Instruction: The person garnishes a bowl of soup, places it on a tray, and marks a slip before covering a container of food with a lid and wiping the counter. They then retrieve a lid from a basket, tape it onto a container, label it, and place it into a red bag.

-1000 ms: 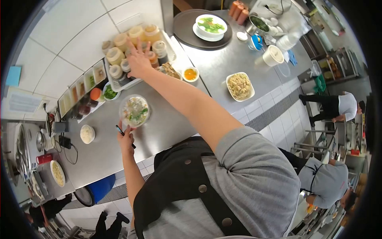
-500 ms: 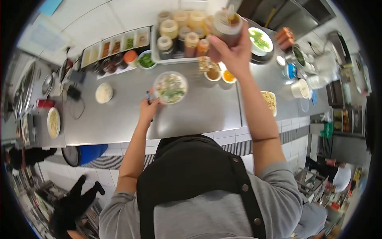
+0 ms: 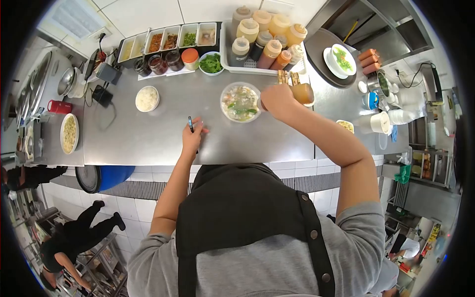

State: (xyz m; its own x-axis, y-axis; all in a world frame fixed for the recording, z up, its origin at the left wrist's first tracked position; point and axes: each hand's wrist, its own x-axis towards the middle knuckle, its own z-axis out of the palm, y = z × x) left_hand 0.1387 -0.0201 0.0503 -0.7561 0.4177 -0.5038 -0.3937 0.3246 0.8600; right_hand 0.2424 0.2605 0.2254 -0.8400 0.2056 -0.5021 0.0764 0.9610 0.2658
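Note:
My right hand (image 3: 278,101) is wrapped round a squeeze bottle with brownish contents (image 3: 303,93), which lies tilted on its side just right of a clear round bowl (image 3: 241,102). Its nozzle is hidden by the hand. White pieces, green leaves and liquid fill the bowl. Lower left of it, my left hand (image 3: 194,136) is over the steel counter (image 3: 133,141), a dark marker (image 3: 190,124) pinched in its fingers.
Behind the bowl are a tray of squeeze bottles (image 3: 269,44), a bowl of greens (image 3: 212,63), jars (image 3: 174,60) and topping containers (image 3: 156,42). A white bowl (image 3: 147,99) sits left, a dark round tray (image 3: 321,47) right. A person (image 3: 74,242) is at lower left.
My right hand has come down from above the bottle tray to beside the bowl, tipping the bottle. My left hand no longer touches the bowl's edge. The view has shifted.

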